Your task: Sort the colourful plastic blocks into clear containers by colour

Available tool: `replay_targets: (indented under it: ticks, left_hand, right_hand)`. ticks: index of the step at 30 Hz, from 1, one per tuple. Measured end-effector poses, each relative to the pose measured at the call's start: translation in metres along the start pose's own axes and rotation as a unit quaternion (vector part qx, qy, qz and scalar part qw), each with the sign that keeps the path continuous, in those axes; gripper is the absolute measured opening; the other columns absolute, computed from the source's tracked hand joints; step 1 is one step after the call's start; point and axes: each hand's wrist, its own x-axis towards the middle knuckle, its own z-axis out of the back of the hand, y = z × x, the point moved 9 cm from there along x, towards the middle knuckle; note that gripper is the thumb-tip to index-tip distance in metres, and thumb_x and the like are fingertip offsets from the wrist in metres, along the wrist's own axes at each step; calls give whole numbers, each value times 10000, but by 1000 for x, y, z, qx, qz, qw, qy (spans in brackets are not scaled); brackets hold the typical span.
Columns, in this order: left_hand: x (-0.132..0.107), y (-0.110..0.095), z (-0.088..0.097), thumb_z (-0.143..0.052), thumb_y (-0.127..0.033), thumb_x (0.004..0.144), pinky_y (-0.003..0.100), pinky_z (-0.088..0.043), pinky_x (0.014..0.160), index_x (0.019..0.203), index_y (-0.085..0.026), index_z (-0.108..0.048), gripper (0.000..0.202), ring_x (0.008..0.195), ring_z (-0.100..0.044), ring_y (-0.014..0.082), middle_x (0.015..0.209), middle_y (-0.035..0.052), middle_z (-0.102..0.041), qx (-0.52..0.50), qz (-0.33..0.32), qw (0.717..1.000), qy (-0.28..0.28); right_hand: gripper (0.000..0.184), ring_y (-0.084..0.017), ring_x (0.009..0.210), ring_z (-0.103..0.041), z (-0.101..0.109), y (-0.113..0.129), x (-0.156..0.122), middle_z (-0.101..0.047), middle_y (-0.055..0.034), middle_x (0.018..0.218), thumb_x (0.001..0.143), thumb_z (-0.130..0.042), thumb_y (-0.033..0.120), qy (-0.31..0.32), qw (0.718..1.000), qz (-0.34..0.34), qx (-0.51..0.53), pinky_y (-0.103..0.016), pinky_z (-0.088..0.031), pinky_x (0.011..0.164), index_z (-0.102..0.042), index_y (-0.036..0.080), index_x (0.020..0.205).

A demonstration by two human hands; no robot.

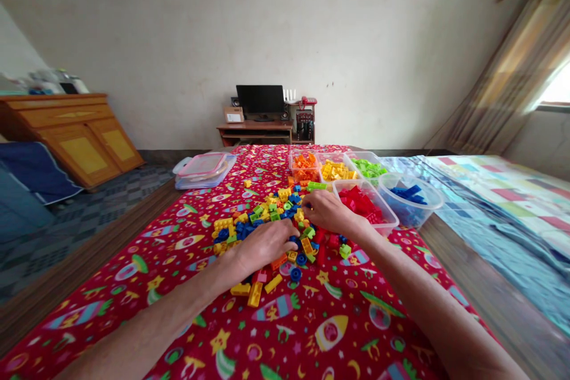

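Observation:
A mixed pile of plastic building bricks (267,211) in yellow, blue, green, orange and red lies on the red patterned tablecloth (329,309). My left hand (269,242) is at the near side of the pile, its fingers curled down among blue and orange bricks. Farther right, my right hand (328,209) reaches over the pile's right side with fingers bent closed. What either hand has between its fingertips is hidden or too small to make out. Loose yellow bricks (255,294) and a blue round piece (295,274) lie closest to me.
Clear tubs at the back right hold sorted bricks: orange (305,164), yellow (337,170), lime green (369,167), red (363,205) and, in a round bowl, blue (408,193). Stacked lids (203,167) lie at the table's left edge. A bed (503,214) stands to the right.

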Motion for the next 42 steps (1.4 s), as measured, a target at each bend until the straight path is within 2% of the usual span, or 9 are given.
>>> replay_targets:
  ticks: [7, 12, 17, 21, 24, 27, 32, 37, 42]
  left_hand:
    - [-4, -10, -8, -532, -320, 903, 287, -437, 705, 979, -185, -584, 164, 847, -609, 201, 968, 49, -630, 63, -12, 998, 19]
    - [-6, -16, -10, -511, -384, 906, 295, -432, 713, 987, -179, -581, 231, 871, -594, 209, 1000, 56, -612, 90, -20, 996, 18]
    - [3, -4, -2, -523, -407, 873, 256, -389, 608, 872, -178, -626, 251, 706, -578, 166, 825, 24, -629, 13, 17, 1000, 4]
    - [10, 14, 15, -542, -480, 834, 238, -337, 522, 687, -164, -645, 363, 565, -528, 137, 632, 10, -607, -95, 56, 994, -18]
    - [11, 29, 23, -582, -529, 776, 229, -327, 473, 724, -166, -680, 379, 504, -520, 135, 555, -5, -590, -198, 111, 974, -25]
    - [8, 35, 16, -611, -597, 711, 220, -346, 443, 684, -160, -654, 440, 456, -506, 123, 517, -20, -563, -346, 157, 925, -1]
    - [4, 29, 6, -637, -631, 677, 201, -331, 431, 614, -140, -608, 496, 449, -451, 84, 532, -14, -544, -480, 186, 857, 19]
    - [3, 30, 3, -642, -643, 688, 190, -240, 379, 649, -132, -584, 516, 408, -363, 52, 531, -30, -501, -523, 184, 832, 16]
    - [4, 26, 3, -633, -634, 713, 183, -196, 348, 716, -137, -586, 499, 392, -291, 38, 524, -48, -456, -522, 165, 837, 17]
  right_hand:
    - [341, -61, 492, -397, 18, -8, 9, -524, 19, 522, 891, -481, 263, -15, 984, -10, 179, -223, -241, 519, -603, 118, 607]
    - [376, -57, 479, -422, 14, -8, 8, -562, 7, 528, 914, -476, 277, 0, 981, -19, 192, -218, -262, 515, -586, 122, 590]
    - [328, -66, 506, -478, 9, -8, 8, -624, -12, 588, 908, -505, 297, 15, 979, -21, 203, -205, -300, 518, -616, 123, 652]
    - [178, -94, 563, -543, 8, -10, 7, -646, -16, 634, 843, -542, 194, 24, 979, -26, 198, -206, -350, 544, -665, 121, 738]
    - [193, -107, 649, -586, 3, 1, 4, -678, -20, 765, 785, -548, 117, 68, 978, 25, 195, -207, -395, 592, -690, 144, 913]
    - [308, -124, 763, -613, -3, 20, -3, -688, -33, 920, 785, -579, 151, 120, 965, 87, 215, -211, -426, 636, -646, 188, 1084]
    - [324, -144, 767, -607, 0, 40, -6, -679, -44, 865, 790, -604, 160, 98, 970, 108, 194, -222, -397, 630, -614, 174, 1114]
    - [231, -105, 629, -564, 1, 42, -5, -644, -8, 733, 813, -579, 150, 87, 971, 82, 209, -199, -341, 560, -628, 162, 1038]
    - [185, -124, 672, -578, -7, 47, -4, -667, -49, 791, 814, -582, 155, 82, 975, 102, 180, -207, -332, 562, -621, 135, 994]
